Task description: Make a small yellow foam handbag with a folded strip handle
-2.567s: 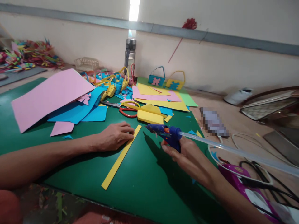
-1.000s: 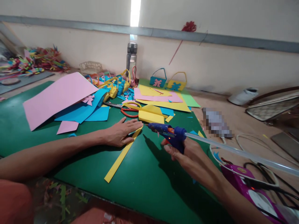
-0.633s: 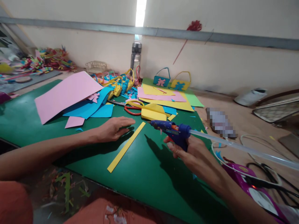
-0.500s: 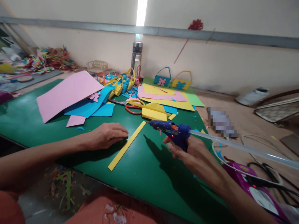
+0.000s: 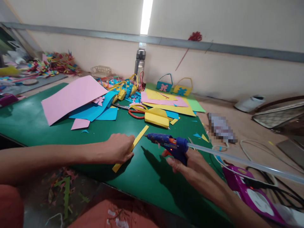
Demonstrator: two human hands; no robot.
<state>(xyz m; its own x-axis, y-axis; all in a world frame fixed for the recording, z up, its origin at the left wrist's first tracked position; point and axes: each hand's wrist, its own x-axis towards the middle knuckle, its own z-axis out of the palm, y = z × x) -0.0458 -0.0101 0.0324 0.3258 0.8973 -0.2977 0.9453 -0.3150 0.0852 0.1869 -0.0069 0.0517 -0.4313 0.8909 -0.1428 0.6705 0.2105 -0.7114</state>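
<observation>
A narrow yellow paper strip [image 5: 140, 136] lies slantwise on the green board [image 5: 99, 172]. My left hand [image 5: 120, 148] is closed over the strip's middle, its fingertips gripping the edge. In my right hand [image 5: 182, 161] is a blue glue gun [image 5: 163, 141] with a long clear glue stick [image 5: 225, 158] out of its back. The gun's nozzle points left, close to the strip's far end, and its red light is on. Just beyond lies a folded yellow paper piece [image 5: 156, 119], beside scissors [image 5: 136, 114] with red and yellow handles.
Pink [image 5: 73, 98] and blue paper sheets [image 5: 95, 107] lie at the left. Behind are a heap of small paper bags [image 5: 125, 88], stacked sheets [image 5: 175, 101] and two finished bags [image 5: 164, 85] against the wall. A purple power strip [image 5: 251, 190] and cables sit at the right.
My left hand has moved right onto the yellow strip and closed on it. The glue gun has shifted slightly left and down in the view, as the camera has tilted a little.
</observation>
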